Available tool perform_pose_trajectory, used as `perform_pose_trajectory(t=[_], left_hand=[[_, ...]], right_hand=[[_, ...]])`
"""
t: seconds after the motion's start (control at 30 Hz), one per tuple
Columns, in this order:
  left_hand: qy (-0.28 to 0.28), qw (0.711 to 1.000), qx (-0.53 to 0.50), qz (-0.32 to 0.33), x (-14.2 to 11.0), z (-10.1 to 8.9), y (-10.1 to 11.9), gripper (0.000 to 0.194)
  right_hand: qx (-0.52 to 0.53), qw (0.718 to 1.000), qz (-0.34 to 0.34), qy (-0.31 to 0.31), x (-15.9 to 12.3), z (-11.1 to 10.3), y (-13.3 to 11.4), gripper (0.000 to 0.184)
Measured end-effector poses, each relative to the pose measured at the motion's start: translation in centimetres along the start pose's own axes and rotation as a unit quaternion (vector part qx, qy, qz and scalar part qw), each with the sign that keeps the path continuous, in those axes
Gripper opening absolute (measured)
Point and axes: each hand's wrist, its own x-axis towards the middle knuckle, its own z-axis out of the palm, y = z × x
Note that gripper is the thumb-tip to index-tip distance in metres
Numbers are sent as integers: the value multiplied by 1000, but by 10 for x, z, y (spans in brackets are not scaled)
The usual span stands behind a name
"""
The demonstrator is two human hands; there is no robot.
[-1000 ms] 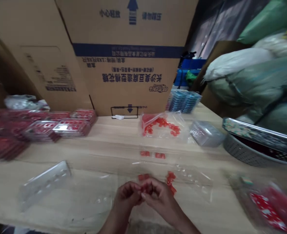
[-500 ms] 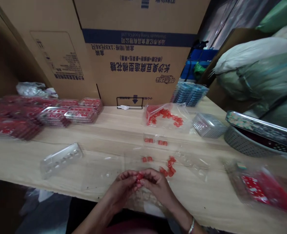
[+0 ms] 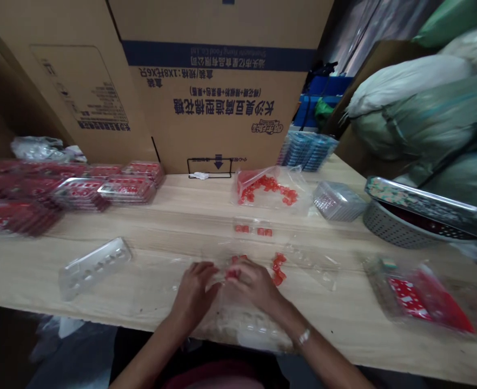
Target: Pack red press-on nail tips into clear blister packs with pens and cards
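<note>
Head camera view shows a person's two bare hands close together at the near side of a pale wooden table. The right hand pinches a small red piece between the thumb and fingers. The left hand is just to the left of it. Its fingers are bent, and the thumb sits a bit below them. It is blurry there, so I cannot tell if they pinch anything.

Some loose red bits lie on the table just to the right of the right hand. More red shows just past that hand, partly hidden by it. A bit farther away, four red squares sit in two pairs on clear plastic. Past them is a see-through bag with lots of red bits in it.

On the left, a clear tray lies on the table, and red packs sit in piles farther back. To the right of the bag is a stack of clear trays, then a grey basket. A big brown box stands at the far side, and blue packs sit by its right edge.
</note>
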Motion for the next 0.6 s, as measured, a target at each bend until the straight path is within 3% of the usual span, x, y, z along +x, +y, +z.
perform_pose_trajectory(t=[0.1,0.17,0.27,0.33,0.43,0.5,0.6], left_hand=[[-61,993,105,2,16,-1,-11,19],[-83,990,113,13,20,0,-15,23],[-80,990,116,27,21,0,-19,25],[-81,990,113,36,19,-3,-23,25],[-47,991,116,56,20,-4,-24,19],[-28,987,120,98,24,3,-14,17],[-115,972,88,183,39,27,19,22]], right_hand=[[-191,971,-117,-90,37,-9,14,11],[-228,953,-145,-135,52,-7,19,15],[-226,954,-137,-143,55,-6,21,9],[-194,968,-120,-104,44,-18,23,8],[-109,992,-50,44,11,-53,28,17],[-92,988,24,123,-17,-76,30,15],[-121,983,87,109,-52,-87,29,18]])
